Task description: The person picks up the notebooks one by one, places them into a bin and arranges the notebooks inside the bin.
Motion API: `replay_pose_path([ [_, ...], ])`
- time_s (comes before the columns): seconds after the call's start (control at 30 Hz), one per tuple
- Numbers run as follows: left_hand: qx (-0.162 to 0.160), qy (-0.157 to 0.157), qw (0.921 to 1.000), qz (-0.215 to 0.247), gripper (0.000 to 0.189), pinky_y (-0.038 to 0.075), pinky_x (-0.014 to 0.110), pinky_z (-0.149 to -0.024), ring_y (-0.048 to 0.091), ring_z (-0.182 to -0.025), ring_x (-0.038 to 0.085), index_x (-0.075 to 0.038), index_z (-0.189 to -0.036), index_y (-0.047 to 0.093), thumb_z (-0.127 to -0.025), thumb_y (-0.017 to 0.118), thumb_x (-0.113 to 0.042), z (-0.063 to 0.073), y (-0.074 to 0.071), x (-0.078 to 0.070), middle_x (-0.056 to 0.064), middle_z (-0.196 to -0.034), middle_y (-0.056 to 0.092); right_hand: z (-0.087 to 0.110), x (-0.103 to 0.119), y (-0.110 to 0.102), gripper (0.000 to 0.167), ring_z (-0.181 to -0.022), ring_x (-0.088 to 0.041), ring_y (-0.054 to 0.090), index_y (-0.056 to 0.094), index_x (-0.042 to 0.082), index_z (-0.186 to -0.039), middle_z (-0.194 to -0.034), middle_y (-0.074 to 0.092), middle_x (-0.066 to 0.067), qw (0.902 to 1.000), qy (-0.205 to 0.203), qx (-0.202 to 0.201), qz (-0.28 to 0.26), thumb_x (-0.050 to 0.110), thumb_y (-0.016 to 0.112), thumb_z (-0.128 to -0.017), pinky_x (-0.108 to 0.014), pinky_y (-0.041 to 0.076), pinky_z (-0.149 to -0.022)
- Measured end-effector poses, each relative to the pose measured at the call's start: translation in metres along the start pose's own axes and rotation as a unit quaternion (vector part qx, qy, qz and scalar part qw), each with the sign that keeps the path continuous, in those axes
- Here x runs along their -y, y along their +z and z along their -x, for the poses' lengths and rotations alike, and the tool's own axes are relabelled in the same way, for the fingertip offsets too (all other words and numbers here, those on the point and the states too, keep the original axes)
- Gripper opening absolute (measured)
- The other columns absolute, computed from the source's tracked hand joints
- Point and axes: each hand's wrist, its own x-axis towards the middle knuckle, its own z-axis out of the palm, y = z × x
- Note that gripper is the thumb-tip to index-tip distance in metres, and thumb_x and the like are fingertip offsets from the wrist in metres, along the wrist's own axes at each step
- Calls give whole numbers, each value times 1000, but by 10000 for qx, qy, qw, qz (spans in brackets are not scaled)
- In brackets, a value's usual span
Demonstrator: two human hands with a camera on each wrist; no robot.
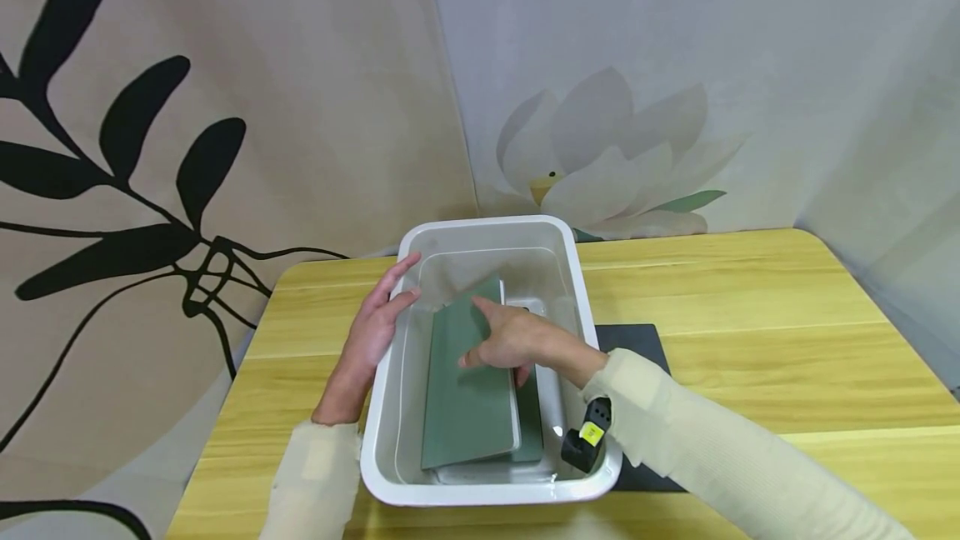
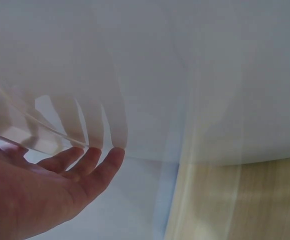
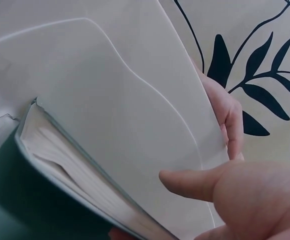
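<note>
Head view: left hand [image 1: 367, 336] at white tub [image 1: 480, 495]'s left rim, fingers nearly straight and slightly spread, likely steadying it. Inside the tub, upper green book [image 1: 465, 415] leans tilted; right hand [image 1: 510, 336] over it, thumb and index spread, can't tell if other fingers grip. Lower green book [image 1: 530, 423] probably props it. Black wrist device [image 1: 588, 436] hides tub's near-right rim; dark mat [image 1: 637, 344] right of tub.
</note>
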Motion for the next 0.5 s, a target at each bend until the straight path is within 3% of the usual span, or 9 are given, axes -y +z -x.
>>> replay_pose_path([
  [0.27, -36, -6, 10000, -49, 47, 53, 44, -84, 52, -114, 35, -31, -150, 42, -103, 47, -25, 1, 1, 0, 9, -150, 41, 2, -1, 0, 98, -62, -24, 66, 15, 22, -160, -145, 45, -23, 9999, 84, -5, 85, 27, 78, -85, -40, 57, -52],
  [0.5, -49, -2, 10000, -78, 47, 53, 44, -84, 52, -115, 37, -33, -149, 43, -103, 47, -25, 1, 1, 0, 9, -150, 41, 1, -1, 0, 99, -60, -24, 65, 15, 22, -160, -142, 46, -24, 9998, 112, -38, 137, 26, 79, -85, -38, 56, -49],
])
